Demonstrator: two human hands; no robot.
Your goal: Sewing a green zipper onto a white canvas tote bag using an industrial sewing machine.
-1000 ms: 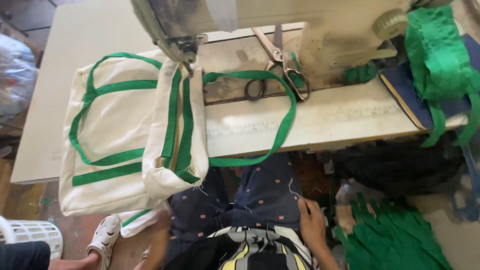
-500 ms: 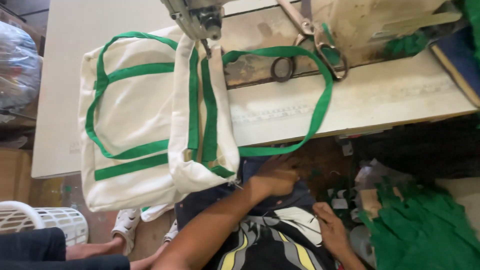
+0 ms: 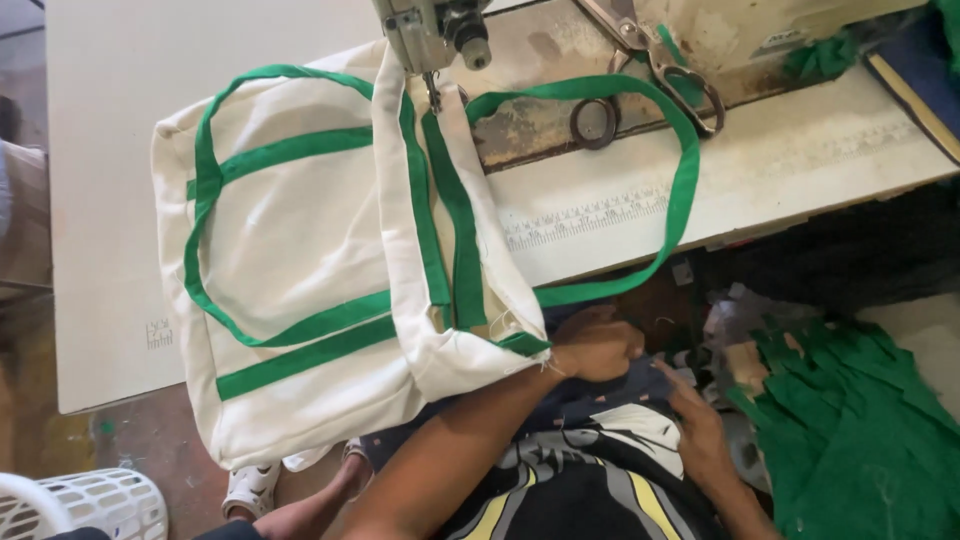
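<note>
the sewing machine head [image 3: 432, 28] is cut off by the top edge of the frame, so only its lower end and needle show, coming down onto the bag [image 3: 300, 260] at upper centre. the bag, cream cloth with green straps, lies across the pale surface [image 3: 110, 180] in the left half of the frame and overhangs the near edge, so its lower part hangs free toward the person's lap. its long axis runs from the needle at the top down to the bottom left, and a folded side panel with two green bands points down toward the hands. one green strap [image 3: 680, 190] loops out to the right over the surface, past a pair of scissors [image 3: 650, 75] whose blades are cut off at the top.

the left hand [image 3: 595, 348] sits at centre, just under the surface edge, its fingers curled shut at the bag's frayed lower corner; whether they actually pinch cloth is hard to make out. the right hand [image 3: 700, 435] rests low on the lap, right of centre, fingers lying flat and holding nothing. a heap of green fabric [image 3: 860, 430] fills the lower right, and a white basket [image 3: 85, 505] is clipped by the lower left corner.
</note>
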